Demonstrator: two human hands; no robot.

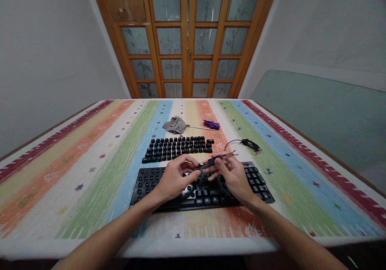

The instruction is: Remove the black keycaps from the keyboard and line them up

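Note:
Over the middle of a black keyboard [211, 201], my two hands meet in front of me. My right hand [237, 177] is closed around a small tool with a black body and thin wire-like ends, which looks like a keycap puller [212, 162]. Fingers of my left hand [176, 177] pinch at the tool's left end, around a small dark piece, apparently a keycap [200, 166]. On the keyboard's left part, bare key stems show where caps are off. Its right part still carries caps. Behind it, loose black keycaps [175, 147] lie in rows.
Beyond the keycaps are a grey cloth [175, 125] and a purple item [211, 124], with a thin rod between them. A bundled black cable [251, 144] lies to the right. A striped cloth [99, 173] covers the table; wooden glazed doors [187, 41] stand behind.

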